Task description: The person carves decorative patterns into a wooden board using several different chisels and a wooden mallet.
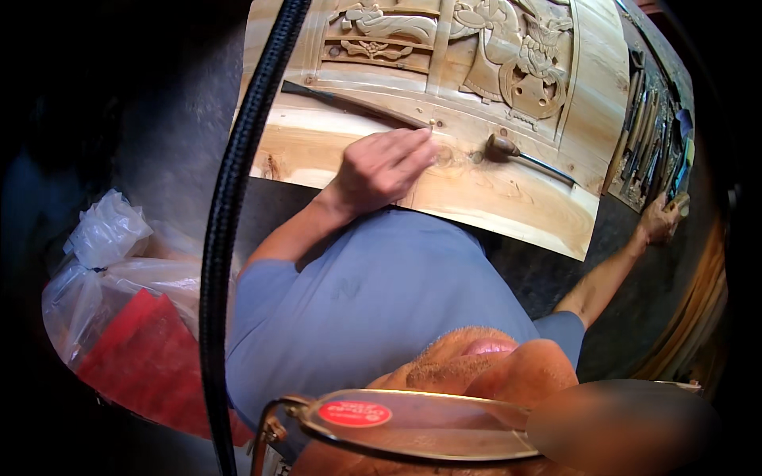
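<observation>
A pale wooden panel (357, 147) with carved relief figures lies in front of me. My left hand (386, 170) rests over its near edge, fingers curled and pressed together; anything inside them is hidden. Close to the fingertips ends a long dark flat tool (349, 103), which lies across the panel. Farther right, a chisel (540, 161) with a rounded brown wooden handle lies on the bare wood. My right hand (663, 220) reaches out to the right, beside the tool tray, with its fingers closed around a tool with a pale, round-ended handle (681, 204).
Many slim carving tools (647, 143) lie side by side in the tray to the right of the panel. A black braided cable (230, 206) crosses the view on the left. Clear plastic bags (103, 246) and a red sheet (151, 365) are at the lower left.
</observation>
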Demonstrator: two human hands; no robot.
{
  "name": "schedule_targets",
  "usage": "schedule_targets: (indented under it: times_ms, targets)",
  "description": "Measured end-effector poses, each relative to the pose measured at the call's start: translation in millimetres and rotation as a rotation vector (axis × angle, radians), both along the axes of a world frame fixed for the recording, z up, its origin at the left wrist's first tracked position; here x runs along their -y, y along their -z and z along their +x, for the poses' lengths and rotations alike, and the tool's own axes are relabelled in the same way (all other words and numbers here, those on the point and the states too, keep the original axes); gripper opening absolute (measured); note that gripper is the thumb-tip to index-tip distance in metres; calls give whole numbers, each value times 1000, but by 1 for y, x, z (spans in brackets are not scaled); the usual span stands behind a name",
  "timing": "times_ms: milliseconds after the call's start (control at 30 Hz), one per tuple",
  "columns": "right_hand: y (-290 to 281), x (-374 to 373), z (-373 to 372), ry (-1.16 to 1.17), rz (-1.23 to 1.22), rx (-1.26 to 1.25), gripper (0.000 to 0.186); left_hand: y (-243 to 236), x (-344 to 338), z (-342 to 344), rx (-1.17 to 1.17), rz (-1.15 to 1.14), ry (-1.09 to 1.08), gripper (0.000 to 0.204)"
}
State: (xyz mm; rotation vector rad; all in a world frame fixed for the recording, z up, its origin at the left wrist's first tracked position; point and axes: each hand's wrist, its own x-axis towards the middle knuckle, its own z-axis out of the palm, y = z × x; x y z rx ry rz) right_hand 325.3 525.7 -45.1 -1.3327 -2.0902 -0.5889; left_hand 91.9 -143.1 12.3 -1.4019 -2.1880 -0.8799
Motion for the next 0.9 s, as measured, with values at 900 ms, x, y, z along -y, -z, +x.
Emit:
schedule_targets:
  times_ms: [900]
  targets:
    - [25, -100, 51, 182, -284, -168, 67, 17, -100, 6, -68, -106, 89, 24]
